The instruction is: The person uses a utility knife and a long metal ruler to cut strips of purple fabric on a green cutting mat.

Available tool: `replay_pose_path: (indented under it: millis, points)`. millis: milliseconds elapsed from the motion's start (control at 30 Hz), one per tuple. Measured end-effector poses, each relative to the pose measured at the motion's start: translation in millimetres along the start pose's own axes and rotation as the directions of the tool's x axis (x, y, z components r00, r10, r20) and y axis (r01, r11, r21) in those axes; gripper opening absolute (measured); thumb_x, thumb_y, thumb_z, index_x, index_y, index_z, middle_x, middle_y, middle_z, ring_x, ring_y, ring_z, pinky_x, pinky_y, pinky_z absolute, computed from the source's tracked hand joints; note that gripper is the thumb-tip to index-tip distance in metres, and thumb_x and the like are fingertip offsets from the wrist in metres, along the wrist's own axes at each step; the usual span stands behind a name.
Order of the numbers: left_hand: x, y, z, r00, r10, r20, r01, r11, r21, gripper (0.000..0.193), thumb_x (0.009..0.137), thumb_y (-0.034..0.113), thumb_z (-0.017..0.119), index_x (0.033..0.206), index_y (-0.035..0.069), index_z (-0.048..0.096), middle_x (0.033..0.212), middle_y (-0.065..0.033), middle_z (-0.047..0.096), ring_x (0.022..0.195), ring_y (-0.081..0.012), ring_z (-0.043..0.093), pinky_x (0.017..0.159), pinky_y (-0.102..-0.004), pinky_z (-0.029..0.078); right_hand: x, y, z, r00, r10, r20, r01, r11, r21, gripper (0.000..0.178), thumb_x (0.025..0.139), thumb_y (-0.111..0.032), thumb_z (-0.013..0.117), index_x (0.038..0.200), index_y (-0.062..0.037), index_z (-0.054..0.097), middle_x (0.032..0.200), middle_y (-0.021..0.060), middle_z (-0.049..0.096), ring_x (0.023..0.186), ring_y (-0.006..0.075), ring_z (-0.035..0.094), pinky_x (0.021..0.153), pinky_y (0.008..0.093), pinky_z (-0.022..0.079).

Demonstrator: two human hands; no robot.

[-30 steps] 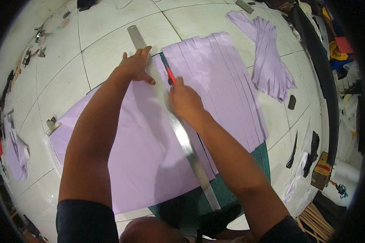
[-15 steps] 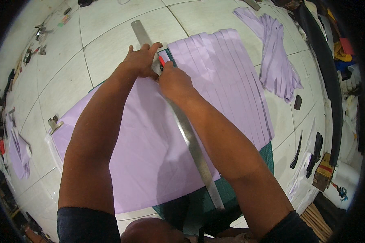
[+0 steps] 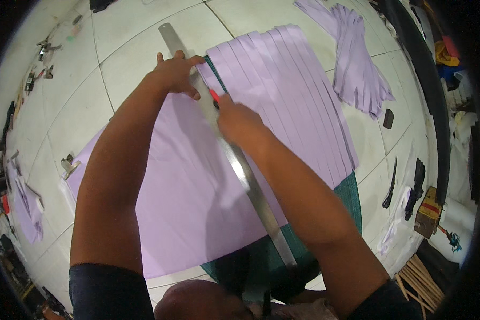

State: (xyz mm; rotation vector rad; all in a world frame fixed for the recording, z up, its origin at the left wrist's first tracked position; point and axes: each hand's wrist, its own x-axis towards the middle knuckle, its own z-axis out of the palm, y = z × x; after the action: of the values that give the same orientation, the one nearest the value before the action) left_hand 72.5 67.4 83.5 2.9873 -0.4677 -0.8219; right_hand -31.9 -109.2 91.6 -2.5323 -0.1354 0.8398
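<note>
A long metal ruler [image 3: 244, 176] lies slantwise over a sheet of lilac fabric [image 3: 181, 213]. My left hand [image 3: 175, 76] presses on the ruler near its far end, fingers spread. My right hand [image 3: 241, 122] is closed around a red utility knife [image 3: 214, 96], held along the ruler's right edge; its blade is hidden. Right of the ruler, the lilac fabric is cut into long strips [image 3: 282, 85] lying side by side. A green cutting mat [image 3: 349, 194] shows underneath. A metal bulldog clip [image 3: 69, 166] grips the fabric's left edge.
A bundle of loose lilac strips [image 3: 357, 69] lies on the tiled floor at the far right. Near it are a small dark block [image 3: 389, 118] and black-handled scissors [image 3: 389, 192]. A yellow-and-red box [image 3: 428, 213] and wooden sticks [image 3: 418, 282] sit lower right.
My right hand has drawn the knife a little toward me along the ruler. My left hand stays on the ruler's far part. The whole view has shifted slightly.
</note>
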Motion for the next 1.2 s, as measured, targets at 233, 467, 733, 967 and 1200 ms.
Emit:
replay_pose_path:
  millis: [233, 467, 733, 967, 1200]
  points:
    - [14, 5, 11, 0.999, -0.003, -0.047, 0.006, 0.997, 0.077, 0.105, 0.059, 0.041, 0.088, 0.150, 0.034, 0.036, 0.140, -0.0200, 0.046, 0.131, -0.0397, 0.048, 0.115, -0.0663, 0.016, -156, 80, 45, 0.976, 0.162, 0.145, -0.168, 0.985, 0.029, 0.028, 0.098, -0.023, 0.045, 0.113, 0.0003, 0.042, 0.099, 0.0268, 0.065, 0.093, 0.0459, 0.064, 0.082, 0.0549, 0.048]
    - [16, 0, 18, 0.990, 0.057, -0.126, -0.040, 0.990, 0.136, 0.100, 0.063, 0.037, 0.087, 0.149, 0.032, 0.036, 0.136, -0.0183, 0.049, 0.127, -0.0394, 0.050, 0.113, -0.0650, 0.025, -320, 140, 85, 0.808, 0.464, 0.363, -0.479, 0.876, -0.055, 0.024, 0.098, -0.023, 0.045, 0.110, -0.0024, 0.043, 0.089, 0.0306, 0.066, 0.086, 0.0487, 0.067, 0.075, 0.0584, 0.050]
    - [20, -12, 20, 0.996, 0.052, -0.073, -0.045, 0.995, 0.090, 0.104, 0.062, 0.046, 0.088, 0.149, 0.031, 0.033, 0.139, -0.0161, 0.046, 0.134, -0.0379, 0.043, 0.112, -0.0670, 0.024, -356, 156, 90, 0.781, 0.498, 0.377, -0.458, 0.867, -0.198, 0.026, 0.100, -0.026, 0.045, 0.110, -0.0024, 0.044, 0.093, 0.0300, 0.067, 0.085, 0.0481, 0.068, 0.074, 0.0584, 0.052]
    - [9, -16, 18, 0.994, -0.034, -0.099, 0.033, 0.999, -0.009, 0.125, 0.056, 0.045, 0.092, 0.154, 0.019, 0.019, 0.152, -0.0167, 0.037, 0.142, -0.0356, 0.035, 0.115, -0.0682, 0.018, -278, 111, 23, 0.898, 0.346, 0.273, -0.342, 0.938, -0.062, 0.028, 0.100, -0.028, 0.049, 0.111, -0.0023, 0.044, 0.089, 0.0265, 0.067, 0.083, 0.0473, 0.067, 0.073, 0.0567, 0.051]
    - [0, -16, 21, 0.987, -0.027, -0.161, 0.007, 0.992, -0.124, 0.129, 0.055, 0.046, 0.091, 0.154, 0.014, 0.016, 0.148, -0.0197, 0.042, 0.132, -0.0377, 0.048, 0.116, -0.0624, 0.024, -52, 36, 10, 0.989, 0.007, -0.148, 0.005, 0.997, 0.081, 0.024, 0.097, -0.021, 0.047, 0.110, -0.0002, 0.045, 0.092, 0.0262, 0.066, 0.087, 0.0460, 0.065, 0.078, 0.0556, 0.049]
